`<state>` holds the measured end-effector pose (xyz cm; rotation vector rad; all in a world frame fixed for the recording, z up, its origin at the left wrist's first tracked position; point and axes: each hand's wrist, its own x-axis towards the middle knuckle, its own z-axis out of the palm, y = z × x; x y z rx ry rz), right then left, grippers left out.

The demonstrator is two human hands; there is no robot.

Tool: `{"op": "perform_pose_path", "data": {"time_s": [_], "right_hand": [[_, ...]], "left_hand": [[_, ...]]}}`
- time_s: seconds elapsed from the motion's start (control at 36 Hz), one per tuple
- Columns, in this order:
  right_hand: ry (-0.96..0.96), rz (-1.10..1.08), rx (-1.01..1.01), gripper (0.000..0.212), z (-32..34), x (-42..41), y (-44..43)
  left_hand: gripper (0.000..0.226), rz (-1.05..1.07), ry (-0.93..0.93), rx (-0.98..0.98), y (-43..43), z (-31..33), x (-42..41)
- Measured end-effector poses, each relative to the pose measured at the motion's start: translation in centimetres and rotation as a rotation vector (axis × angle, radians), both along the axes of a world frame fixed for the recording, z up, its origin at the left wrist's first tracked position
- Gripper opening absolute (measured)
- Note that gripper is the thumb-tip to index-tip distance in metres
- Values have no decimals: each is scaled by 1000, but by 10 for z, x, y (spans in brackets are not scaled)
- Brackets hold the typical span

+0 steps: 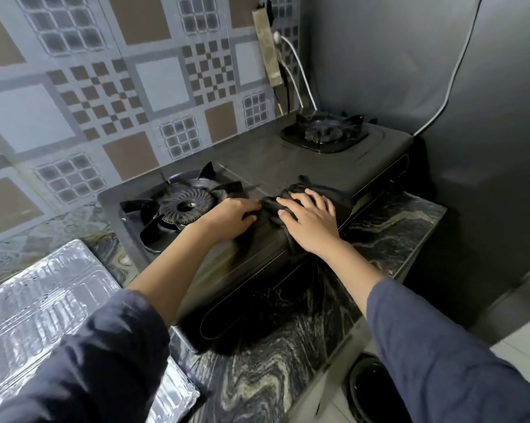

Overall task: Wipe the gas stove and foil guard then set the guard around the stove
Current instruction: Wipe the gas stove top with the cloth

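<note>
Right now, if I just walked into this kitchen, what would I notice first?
Two hands meet in the middle: the right hand lies flat on a dark cloth on the black gas stove, and the left hand touches the cloth's end beside the near burner. At lower left, the shiny foil guard lies flat on the marble counter, not yet around the stove.

Gas stove [288,166]: matt black, thin pale outline on the front panel; cloth [327,193] on it black as well. Foil guard [44,294]: bright silver, embossed with rectangles. Desk [272,377]: black stone with swirling cream and tan veins; wall tiles [120,87] grey with brown squares and checker blocks; sleeves [440,346] dark blue; cable [300,71] white.
</note>
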<state>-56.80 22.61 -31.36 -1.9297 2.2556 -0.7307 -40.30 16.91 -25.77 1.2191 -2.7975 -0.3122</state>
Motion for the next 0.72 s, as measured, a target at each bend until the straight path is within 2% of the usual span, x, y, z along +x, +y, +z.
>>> {"op": "perform_pose_path", "data": {"time_s": [0.44,0.72], "right_hand": [[-4,4,11,39,-1,19,10],[-6,100,32,38,2,19,15]], "left_hand": [[36,0,65,-78,15,-6,20],[36,144,115,-33,28,-10,34]]}}
